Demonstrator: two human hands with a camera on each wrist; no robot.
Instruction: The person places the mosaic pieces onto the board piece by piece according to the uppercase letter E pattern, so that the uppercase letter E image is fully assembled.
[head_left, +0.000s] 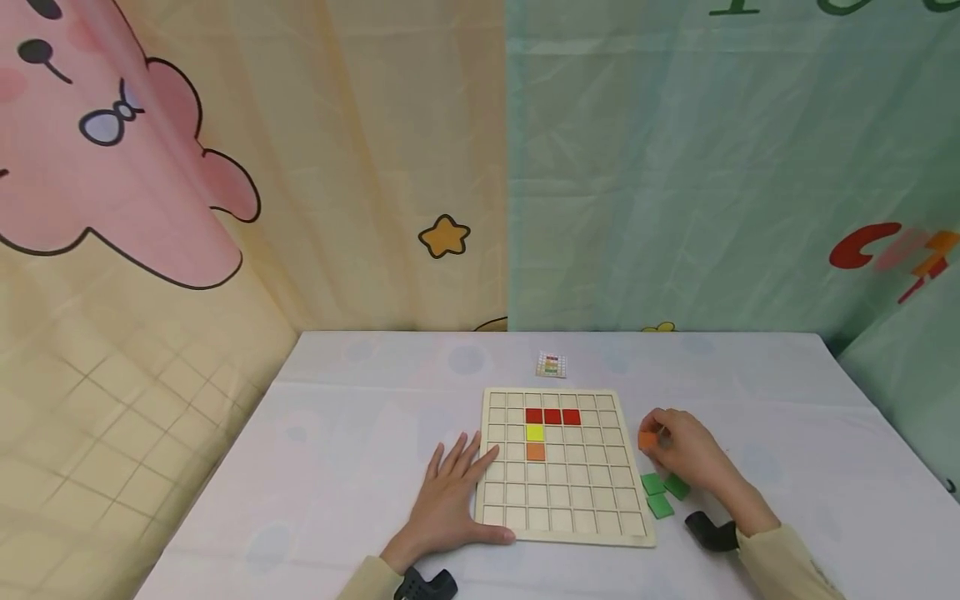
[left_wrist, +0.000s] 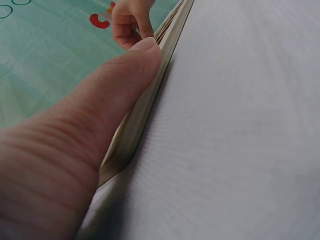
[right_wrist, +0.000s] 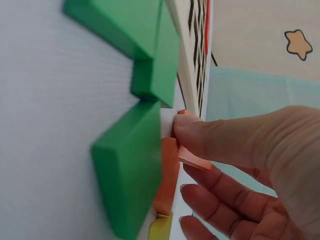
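Note:
A pale wooden grid board (head_left: pixel 585 521) lies on the table. Three red tiles (head_left: pixel 552 417) form a row near its top, with a yellow tile (head_left: pixel 535 432) and an orange tile (head_left: pixel 536 452) in a column under the leftmost red one. My left hand (head_left: pixel 448 500) rests with spread fingers at the board's left side, its thumb (left_wrist: pixel 142 55) along the near edge. Off the board's right side, my right hand (head_left: pixel 690 454) pinches another orange tile (right_wrist: pixel 195 159) between thumb and fingers. Just below that hand lie three green tiles (head_left: pixel 660 505).
Beyond the board is a small card (head_left: pixel 551 365) with a coloured grid pattern. Another loose orange tile (right_wrist: pixel 167 175) and a yellow tile (right_wrist: pixel 161 228) lie by the green ones in the right wrist view. Printed curtains (head_left: pixel 375 167) hang behind the white table (head_left: pixel 337 433).

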